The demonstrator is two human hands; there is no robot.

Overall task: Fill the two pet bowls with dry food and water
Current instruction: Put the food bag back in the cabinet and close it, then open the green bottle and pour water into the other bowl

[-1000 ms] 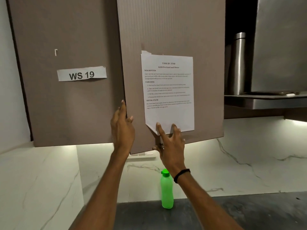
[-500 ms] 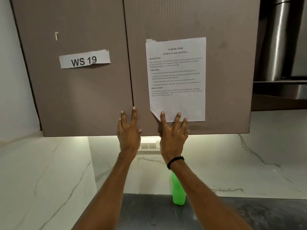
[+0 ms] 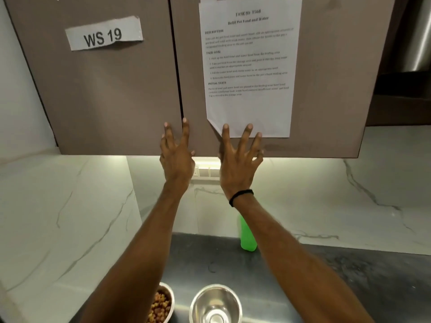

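Two steel bowls stand on the dark counter at the bottom of the view. The left bowl (image 3: 168,297) holds dry kibble and is partly hidden by my left forearm. The right bowl (image 3: 215,304) is shiny inside; whether it holds water I cannot tell. A green bottle (image 3: 247,236) stands at the back of the counter, partly behind my right wrist. My left hand (image 3: 176,157) and my right hand (image 3: 238,164) are raised with fingers spread, fingertips at the lower edge of the shut brown cabinet doors (image 3: 112,101). Neither hand holds anything.
A printed task sheet (image 3: 249,66) is taped to the right door and a "WS 19" label (image 3: 103,34) to the left one. White marble walls stand to the left and behind. A steel hood (image 3: 415,38) is at the upper right.
The right cabinet door has swung shut under my hands. The view has tilted down, bringing the two bowls into sight. My fingers have spread on the door fronts.
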